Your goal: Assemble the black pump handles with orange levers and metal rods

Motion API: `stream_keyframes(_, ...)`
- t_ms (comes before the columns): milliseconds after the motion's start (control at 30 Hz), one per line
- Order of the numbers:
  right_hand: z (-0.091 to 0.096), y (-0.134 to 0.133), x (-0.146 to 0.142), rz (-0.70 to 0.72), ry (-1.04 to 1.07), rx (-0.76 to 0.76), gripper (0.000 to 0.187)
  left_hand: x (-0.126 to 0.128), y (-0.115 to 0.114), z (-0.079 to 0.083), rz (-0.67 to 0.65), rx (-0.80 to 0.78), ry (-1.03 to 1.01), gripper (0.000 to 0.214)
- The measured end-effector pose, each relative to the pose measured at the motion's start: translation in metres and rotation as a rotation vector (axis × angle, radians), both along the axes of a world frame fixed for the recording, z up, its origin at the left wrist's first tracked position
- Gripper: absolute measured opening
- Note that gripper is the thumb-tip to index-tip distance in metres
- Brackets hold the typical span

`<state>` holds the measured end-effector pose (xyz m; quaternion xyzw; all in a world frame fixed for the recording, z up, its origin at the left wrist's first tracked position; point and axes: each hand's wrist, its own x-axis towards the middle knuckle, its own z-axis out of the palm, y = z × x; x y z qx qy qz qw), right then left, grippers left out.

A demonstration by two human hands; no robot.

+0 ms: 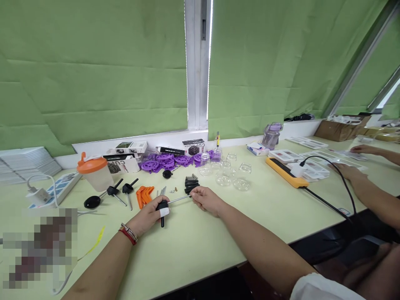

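Evidently, a slim silvery metal rod (179,199) is held over the pale-green table (184,250), its long axis directed sideways and slightly forward to the right. Its left end is met by a black plastic fitting (162,205) clamped in the left hand (148,216); its right end is pinched by the right hand (206,201).

Far tip of the metal rod (179,199) hidden by right fingers (198,193), black block (162,205) partly covered by left fingers (155,215), small bits (173,190) beyond both too tiny to identify.
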<state>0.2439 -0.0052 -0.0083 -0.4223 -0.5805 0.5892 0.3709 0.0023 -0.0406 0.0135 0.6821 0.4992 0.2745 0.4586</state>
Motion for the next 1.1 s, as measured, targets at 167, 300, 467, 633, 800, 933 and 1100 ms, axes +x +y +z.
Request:
stream_keyframes(167, -0.002, 0.001, 0.0, -0.034, 0.039, 0.028, 0.012, 0.001, -0.002, 0.003, -0.004, -0.002, 0.024, 0.033)
stream_keyframes(300, -0.006, 0.003, -0.002, -0.079, -0.024, 0.025, 0.008, 0.002, -0.002, 0.003, -0.013, -0.005, 0.019, 0.033)
stream_keyframes(467, -0.005, 0.002, -0.005, -0.128, -0.082, 0.043, 0.005, 0.002, 0.0, 0.0, -0.006, -0.031, -0.015, 0.034)
stream_keyframes(633, -0.013, 0.007, -0.006, -0.15, -0.138, 0.143, 0.005, 0.001, 0.001, -0.003, -0.009, -0.037, -0.031, 0.034)
stream_keyframes(800, -0.017, 0.01, -0.005, -0.162, -0.206, 0.257, 0.008, 0.001, 0.0, -0.003, -0.007, -0.045, -0.056, 0.03)
stream_keyframes(933, -0.015, 0.009, -0.005, -0.169, -0.247, 0.31, 0.01, 0.002, 0.0, -0.002, -0.016, -0.041, -0.061, 0.029)
stream_keyframes(1100, -0.014, 0.01, -0.004, -0.151, -0.271, 0.344, 0.011, 0.001, 0.001, -0.003, -0.023, -0.024, -0.032, 0.028)
